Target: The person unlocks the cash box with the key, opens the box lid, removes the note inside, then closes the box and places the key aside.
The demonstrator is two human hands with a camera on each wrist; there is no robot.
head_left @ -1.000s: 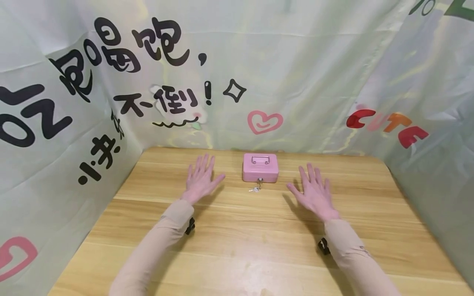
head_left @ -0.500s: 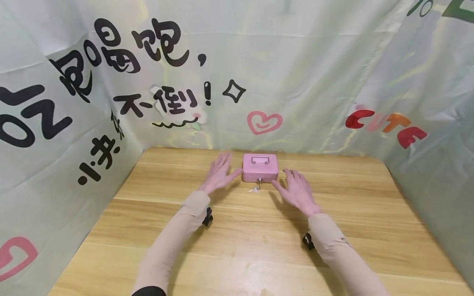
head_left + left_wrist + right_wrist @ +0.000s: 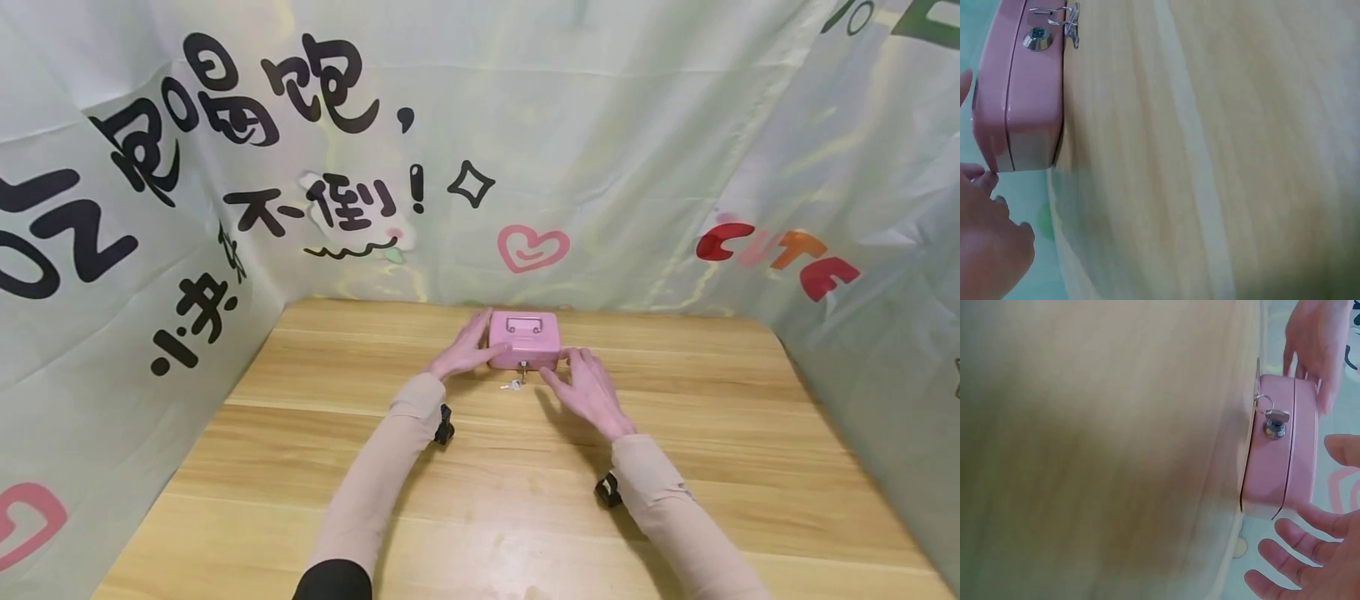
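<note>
A pink metal cash box with a folding handle on its lid stands shut near the back of the table. One key sits in the front lock, and a ring with another key hangs from it. My left hand lies along the box's left side, thumb across the front left corner and fingers extended. At the right front corner, my right hand has its fingers loosely spread, the index fingertip right at the box's side in the right wrist view. Its thumb stands apart from the front face.
The wooden table reaches back to a pale printed cloth hung behind and at both sides. Both forearms, in beige sleeves, come over the table from the front, with a black wrist camera under the left cuff and another under the right.
Both hands have moved inward from either side to the cash box. The left has reached its left side, and the right has come to its right front corner. The box stays put.
</note>
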